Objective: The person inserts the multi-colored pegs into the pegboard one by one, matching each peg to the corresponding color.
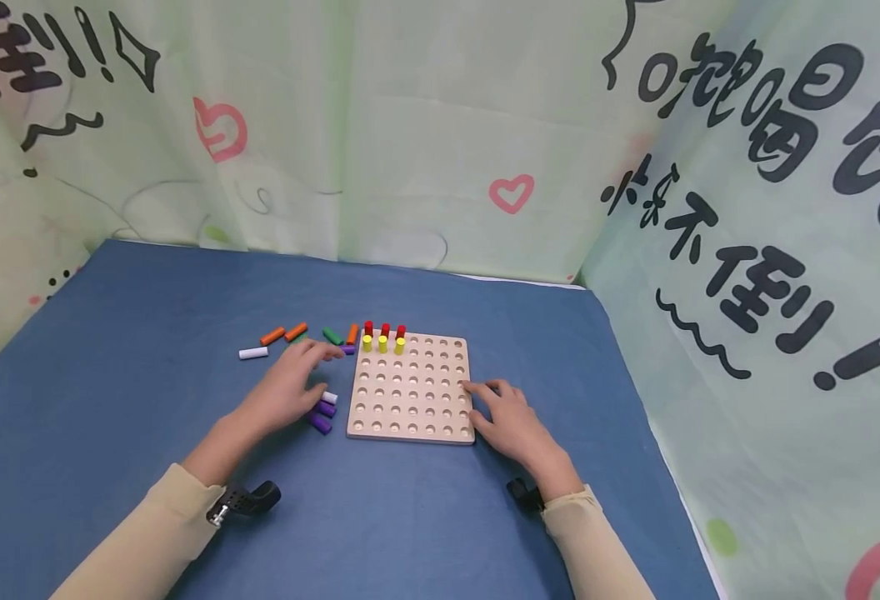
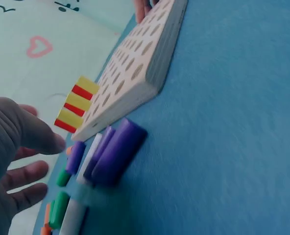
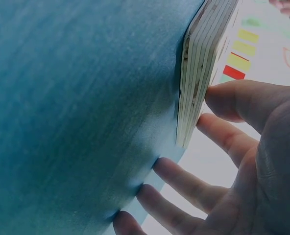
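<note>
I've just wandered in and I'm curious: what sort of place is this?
Probably a small makeshift booth for tabletop activities: printed cloth hangs behind and beside a blue table, on which a pegboard lies.

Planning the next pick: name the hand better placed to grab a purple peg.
Probably the left hand, near the purple pegs; the right hand touches the opposite edge of the board.
</note>
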{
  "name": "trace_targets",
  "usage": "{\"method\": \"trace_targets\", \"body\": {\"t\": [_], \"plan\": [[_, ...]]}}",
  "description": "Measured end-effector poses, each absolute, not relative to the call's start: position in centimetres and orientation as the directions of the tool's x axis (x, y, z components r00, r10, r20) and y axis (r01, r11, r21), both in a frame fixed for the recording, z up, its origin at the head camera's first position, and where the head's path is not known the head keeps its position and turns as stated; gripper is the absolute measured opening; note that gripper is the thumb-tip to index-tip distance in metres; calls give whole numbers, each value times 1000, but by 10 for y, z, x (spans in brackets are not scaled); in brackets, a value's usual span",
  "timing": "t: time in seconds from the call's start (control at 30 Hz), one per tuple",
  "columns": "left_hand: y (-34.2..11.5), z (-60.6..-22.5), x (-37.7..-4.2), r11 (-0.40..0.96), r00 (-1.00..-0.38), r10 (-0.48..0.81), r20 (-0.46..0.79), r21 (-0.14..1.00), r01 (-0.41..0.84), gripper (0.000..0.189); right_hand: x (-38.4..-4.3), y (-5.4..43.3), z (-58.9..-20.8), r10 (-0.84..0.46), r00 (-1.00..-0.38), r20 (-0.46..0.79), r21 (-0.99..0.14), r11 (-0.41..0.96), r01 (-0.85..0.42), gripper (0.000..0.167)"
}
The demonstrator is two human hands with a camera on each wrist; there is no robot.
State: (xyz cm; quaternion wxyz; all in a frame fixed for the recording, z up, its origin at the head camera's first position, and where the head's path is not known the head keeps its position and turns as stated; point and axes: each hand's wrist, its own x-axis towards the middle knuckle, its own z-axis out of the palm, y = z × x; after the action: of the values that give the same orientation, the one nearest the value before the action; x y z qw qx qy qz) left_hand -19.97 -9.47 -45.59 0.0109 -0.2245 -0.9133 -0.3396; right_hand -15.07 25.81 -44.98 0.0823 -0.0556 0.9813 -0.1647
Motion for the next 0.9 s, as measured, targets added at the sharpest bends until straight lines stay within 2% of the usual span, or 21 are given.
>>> {"method": "trace_targets", "body": {"t": [0.17, 0.3, 0.6, 0.9], "plan": [[-111, -457, -188, 731, -901, 414, 129, 544, 413, 38, -150, 257, -450, -135, -981, -141, -342, 936, -80, 50], [-120, -455, -184, 765, -906, 401, 137, 493, 413, 40, -150, 257, -450, -132, -981, -144, -352, 933, -74, 50], [-128, -464, -181, 752, -860, 487, 153, 429, 502, 40, -150, 258, -450, -127, -981, -147, -352, 934, -68, 49], [-133, -467, -183, 802, -869, 471, 155, 335, 494, 31, -149, 258, -449, -135, -979, -150, -350, 934, -75, 49]]}}
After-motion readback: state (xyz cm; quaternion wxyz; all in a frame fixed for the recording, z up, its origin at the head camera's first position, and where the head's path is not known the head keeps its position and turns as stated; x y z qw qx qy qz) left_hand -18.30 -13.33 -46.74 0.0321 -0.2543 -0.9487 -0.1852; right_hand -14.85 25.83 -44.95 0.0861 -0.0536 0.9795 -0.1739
